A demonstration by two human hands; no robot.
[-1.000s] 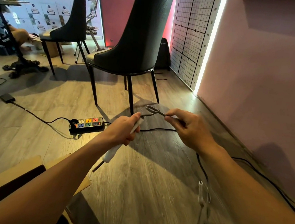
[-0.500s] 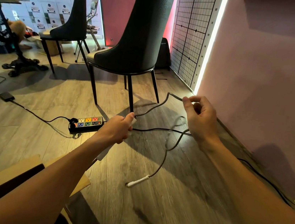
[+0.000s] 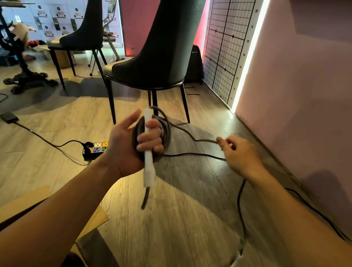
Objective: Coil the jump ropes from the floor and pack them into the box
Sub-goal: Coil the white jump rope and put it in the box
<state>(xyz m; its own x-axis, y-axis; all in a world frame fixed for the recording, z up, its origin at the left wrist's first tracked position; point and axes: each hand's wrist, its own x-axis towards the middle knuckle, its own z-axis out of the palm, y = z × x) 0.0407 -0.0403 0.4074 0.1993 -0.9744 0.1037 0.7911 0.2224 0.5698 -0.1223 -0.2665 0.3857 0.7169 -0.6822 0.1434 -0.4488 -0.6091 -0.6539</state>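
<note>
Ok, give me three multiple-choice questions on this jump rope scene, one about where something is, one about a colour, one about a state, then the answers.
1. Where is the power strip?
A. On the floor left of the left hand
B. On the near chair's seat
C. Inside the box

2. What colour is the jump rope handle in the left hand?
A. Red
B. White
C. Blue

3. What state is the jump rope in?
A. Lying fully straight on the floor
B. Partly coiled around the left hand, with a strand running to the right hand
C. Already packed in the box

Answers:
1 A, the strip lies on the wood floor, partly behind the left wrist.
2 B, the handle sticking out above and below the fingers is white.
3 B, several loops circle the left hand while the right hand pinches the free strand.
</note>
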